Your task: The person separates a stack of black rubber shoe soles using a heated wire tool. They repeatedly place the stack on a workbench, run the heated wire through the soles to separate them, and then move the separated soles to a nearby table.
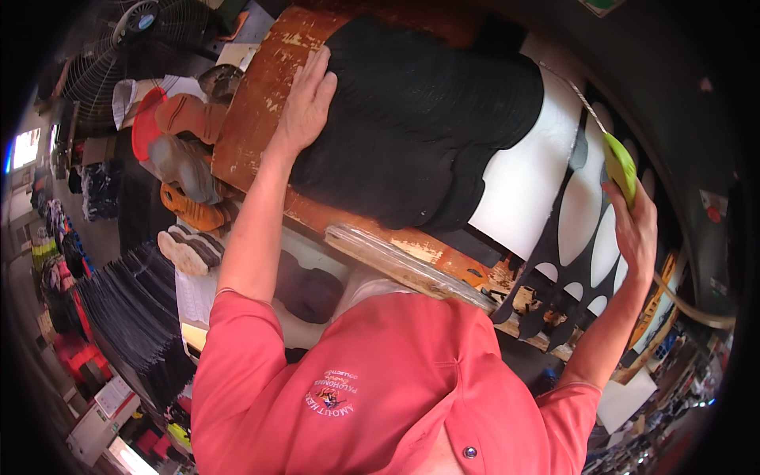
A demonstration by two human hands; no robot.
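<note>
A thick pile of black sheet material (404, 119) with curved edges lies on a worn brown wooden board (253, 111) before me. My left hand (309, 103) rests on the pile's left edge, its fingers stretched out. On the right, the fingers of my right hand (636, 229) close round a lime-green, flat, rounded piece (620, 166). A pale cord (582, 95) runs up from near that piece; what it is stays unclear. Below my right hand lies a dark sheet with long sole-shaped cutouts (554, 237), white showing through them. A white sheet (526, 170) reaches out from under the black pile.
A plastic-wrapped bar (404, 261) runs along the board's near edge. Left of the board are shoe-like pieces in red, grey and orange (186, 202), and a large fan (131, 55) stands behind. Stacked dark sheets (138, 309) lie lower left. A dark machine housing (665, 87) curves along the right.
</note>
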